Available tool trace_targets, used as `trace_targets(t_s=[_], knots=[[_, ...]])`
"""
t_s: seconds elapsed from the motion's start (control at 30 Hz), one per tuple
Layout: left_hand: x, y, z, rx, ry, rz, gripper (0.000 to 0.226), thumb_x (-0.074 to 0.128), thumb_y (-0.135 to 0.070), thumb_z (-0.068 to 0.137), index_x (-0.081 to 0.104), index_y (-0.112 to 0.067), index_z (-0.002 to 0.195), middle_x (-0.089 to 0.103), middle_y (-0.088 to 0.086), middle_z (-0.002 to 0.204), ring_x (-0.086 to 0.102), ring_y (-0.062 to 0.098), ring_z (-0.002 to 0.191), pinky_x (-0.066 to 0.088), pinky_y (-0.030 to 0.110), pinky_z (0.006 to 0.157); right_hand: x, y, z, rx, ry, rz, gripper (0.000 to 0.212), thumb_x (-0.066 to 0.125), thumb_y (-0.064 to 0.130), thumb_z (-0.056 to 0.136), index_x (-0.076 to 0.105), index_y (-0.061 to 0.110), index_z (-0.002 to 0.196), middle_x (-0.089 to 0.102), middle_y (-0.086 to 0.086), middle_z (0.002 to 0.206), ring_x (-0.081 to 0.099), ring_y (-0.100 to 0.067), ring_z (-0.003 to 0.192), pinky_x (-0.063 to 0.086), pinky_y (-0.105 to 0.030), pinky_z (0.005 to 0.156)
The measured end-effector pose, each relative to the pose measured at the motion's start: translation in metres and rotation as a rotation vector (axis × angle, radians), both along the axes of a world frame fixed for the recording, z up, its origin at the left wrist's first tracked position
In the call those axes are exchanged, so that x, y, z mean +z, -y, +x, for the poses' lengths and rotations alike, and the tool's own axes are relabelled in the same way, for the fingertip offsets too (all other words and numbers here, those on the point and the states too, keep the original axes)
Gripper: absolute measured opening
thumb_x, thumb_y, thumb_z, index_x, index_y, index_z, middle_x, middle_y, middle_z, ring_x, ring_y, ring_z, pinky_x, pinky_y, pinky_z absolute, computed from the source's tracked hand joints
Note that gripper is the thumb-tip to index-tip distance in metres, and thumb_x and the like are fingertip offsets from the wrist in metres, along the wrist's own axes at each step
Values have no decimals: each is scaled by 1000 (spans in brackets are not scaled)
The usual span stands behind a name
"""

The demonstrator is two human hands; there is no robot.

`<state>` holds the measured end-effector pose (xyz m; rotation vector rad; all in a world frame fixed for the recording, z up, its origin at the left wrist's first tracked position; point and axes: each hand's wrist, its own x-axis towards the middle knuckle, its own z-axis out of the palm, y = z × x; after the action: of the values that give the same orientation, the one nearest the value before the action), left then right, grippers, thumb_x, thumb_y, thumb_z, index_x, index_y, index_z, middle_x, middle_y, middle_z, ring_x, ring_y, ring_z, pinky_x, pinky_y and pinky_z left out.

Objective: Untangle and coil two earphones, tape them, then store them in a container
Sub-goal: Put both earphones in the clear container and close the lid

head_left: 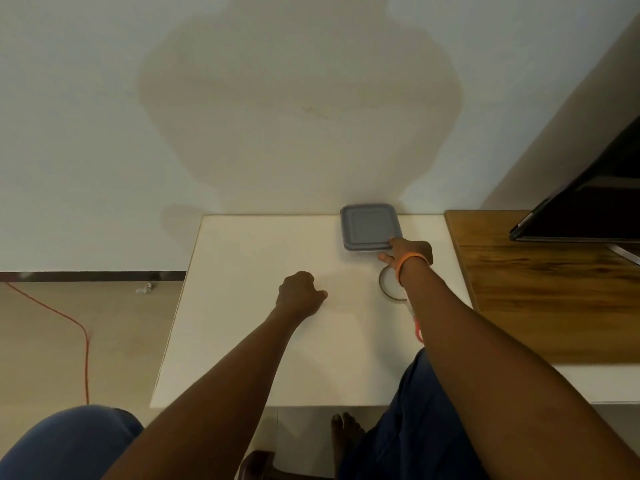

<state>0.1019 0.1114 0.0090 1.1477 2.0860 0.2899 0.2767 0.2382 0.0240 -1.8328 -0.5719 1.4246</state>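
Container (370, 226), lidded, looks light and rigid; right hand (410, 250) grips its near corner, left hand (300, 293) rests fisted on the surface (242, 306).

No lettering to call here; the grey container lid (370, 226) shows a plain surface with no label; the tape roll (391, 284) carries no print that can be made out; the dark screen (588, 202) at right shows no text or logo.
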Motion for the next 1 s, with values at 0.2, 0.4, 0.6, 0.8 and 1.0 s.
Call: trace_targets(t_s=[0.2, 0.4, 0.6, 0.8, 1.0], knots=[[-2, -1, 6, -135, -134, -51, 44, 64, -33, 92, 57, -7, 127, 54, 14, 131, 48, 33, 125, 44, 37, 99, 3, 1, 5, 112, 49, -72, 24, 67, -1, 86, 60, -9, 108, 64, -21, 119, 69, -35, 91, 56, -39, 88], [-8, 7, 41, -506, -346, 357, 25, 52, -14, 97, 58, -9, 121, 56, 8, 121, 49, 27, 113, 51, 41, 84, 21, 2, 48, 658, 578, -55, 41, 86, 31, 71, 65, 0, 89, 69, -15, 79, 69, -26, 67, 60, -37, 59], [-17, -17, 104, -888, -520, 432, 35, 54, -21, 97, 52, -14, 132, 55, 7, 134, 47, 28, 124, 45, 40, 93, 7, 44, 89, 1195, 1060, -60, 77, 76, 76, 50, 55, 14, 90, 58, -3, 84, 59, -20, 76, 46, -27, 61], [-31, -16, 102, -896, -625, 357, 22, 57, -21, 97, 61, -14, 118, 64, 7, 113, 53, 27, 111, 43, 38, 88, -13, 60, 96, 1347, 1080, 45, 27, 76, 38, 71, 55, 21, 71, 64, -3, 78, 55, -15, 62, 37, -22, 51], [-35, -10, 86, -769, -554, 369, 21, 53, -29, 99, 63, -14, 110, 66, 7, 106, 56, 27, 100, 44, 39, 81, -10, 58, 89, 1228, 802, 78, 22, 79, 30, 72, 75, 9, 78, 71, -6, 72, 67, -19, 64, 56, -26, 59]])
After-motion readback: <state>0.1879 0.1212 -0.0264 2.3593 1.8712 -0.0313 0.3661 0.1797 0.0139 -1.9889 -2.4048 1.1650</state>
